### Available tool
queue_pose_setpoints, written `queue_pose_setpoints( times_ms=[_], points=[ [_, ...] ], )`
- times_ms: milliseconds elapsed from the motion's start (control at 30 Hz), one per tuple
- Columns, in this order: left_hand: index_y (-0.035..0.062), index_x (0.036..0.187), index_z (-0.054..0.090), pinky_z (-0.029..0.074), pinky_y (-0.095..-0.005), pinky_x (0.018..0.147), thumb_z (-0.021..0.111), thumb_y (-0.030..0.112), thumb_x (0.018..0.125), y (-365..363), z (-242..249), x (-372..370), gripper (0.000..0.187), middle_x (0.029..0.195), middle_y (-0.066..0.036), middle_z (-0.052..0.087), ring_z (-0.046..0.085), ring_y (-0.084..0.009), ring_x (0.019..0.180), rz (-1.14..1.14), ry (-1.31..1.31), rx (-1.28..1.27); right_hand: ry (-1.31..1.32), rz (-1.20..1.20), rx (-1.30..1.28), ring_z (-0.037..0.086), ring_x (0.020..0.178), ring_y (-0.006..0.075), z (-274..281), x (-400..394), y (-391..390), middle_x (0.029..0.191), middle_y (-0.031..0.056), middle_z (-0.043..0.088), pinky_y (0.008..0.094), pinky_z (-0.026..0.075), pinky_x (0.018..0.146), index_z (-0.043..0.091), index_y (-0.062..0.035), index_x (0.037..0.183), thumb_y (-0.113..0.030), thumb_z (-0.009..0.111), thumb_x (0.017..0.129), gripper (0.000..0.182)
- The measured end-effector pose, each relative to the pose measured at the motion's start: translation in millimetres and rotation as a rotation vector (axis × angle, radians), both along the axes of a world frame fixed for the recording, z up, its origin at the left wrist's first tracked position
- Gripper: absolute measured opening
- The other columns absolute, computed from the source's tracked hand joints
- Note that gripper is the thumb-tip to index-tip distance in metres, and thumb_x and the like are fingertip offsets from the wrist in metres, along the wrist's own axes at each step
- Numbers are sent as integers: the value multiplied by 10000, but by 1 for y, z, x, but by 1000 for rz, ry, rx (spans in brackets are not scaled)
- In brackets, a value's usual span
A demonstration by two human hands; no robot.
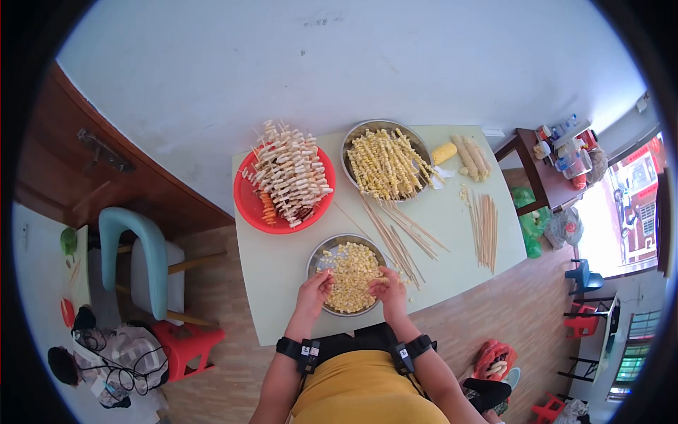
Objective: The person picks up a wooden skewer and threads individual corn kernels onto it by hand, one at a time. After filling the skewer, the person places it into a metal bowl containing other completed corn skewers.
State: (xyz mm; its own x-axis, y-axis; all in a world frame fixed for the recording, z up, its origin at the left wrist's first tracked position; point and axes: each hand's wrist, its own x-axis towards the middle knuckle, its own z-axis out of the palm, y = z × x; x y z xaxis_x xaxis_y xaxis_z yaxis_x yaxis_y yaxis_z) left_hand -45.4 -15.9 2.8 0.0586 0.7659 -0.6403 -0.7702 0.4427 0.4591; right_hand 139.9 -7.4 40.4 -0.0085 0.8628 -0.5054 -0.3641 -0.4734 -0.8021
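My left hand (316, 291) and right hand (390, 288) are facing each other across the near half of a steel bowl (313, 267), left hand over its left rim, right hand over its right. On both, thumb and fingertips are bending close together; whether either is pinching anything, I cannot tell. Corn kernels (353, 277) are lying between my fingers, a loose spread with no long axis, running from beneath my fingertips to just beyond them, about equally near each hand.

Beyond the bowl's right side, loose sticks (397, 244) are fanning out on the table (279, 290). Their long axis is slanting from ahead of my fingers down to the right, so the near tips are ending just beside my right hand, much the nearer one. Further right, more sticks (485, 233) are lying almost straight away from me.

Farther ahead of my left fingers, a red basin (244, 205) is holding pale skewers (289, 173); ahead of my right, a pan (345, 150) is holding corn skewers (385, 162). Cobs (472, 157) are resting right of it.
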Motion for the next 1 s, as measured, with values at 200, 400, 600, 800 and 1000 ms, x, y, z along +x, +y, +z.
queue_pose_setpoints(
  times_ms=[200,400,600,800,1000],
  points=[
    [11,937,562,417,-153,581,556,153,797,-4,-5,2,199,765,-10,567,532,-61,675,0,88,14,-11,-233,12,514,522,152,-16,15,2,633,115,542,253,426,524,504,-5,862,-421,275,876,475],
    [26,937,570,401,-147,585,568,155,787,-7,0,9,198,759,7,567,526,-51,675,-94,121,11,-12,-260,4,514,515,151,-13,8,0,607,106,540,251,420,517,507,3,825,-395,276,881,464],
    [38,949,577,404,-167,605,572,163,781,-10,16,50,209,763,5,575,524,-56,674,-311,106,32,-15,-40,-52,499,516,131,-19,-8,-9,617,78,526,235,410,530,501,-10,871,-390,266,883,446],
    [50,916,587,397,-174,613,564,220,790,-10,8,44,212,746,10,574,513,-53,657,-254,129,-9,100,34,-103,488,548,109,-5,-11,-9,644,47,520,209,400,551,511,-25,928,-367,302,883,403],
    [60,830,573,398,-189,621,503,249,829,-10,9,46,202,745,9,562,520,-64,669,-360,283,14,-132,246,16,486,544,94,-20,-10,-13,645,39,519,208,402,521,498,-38,982,-259,437,854,263]
  ],
)
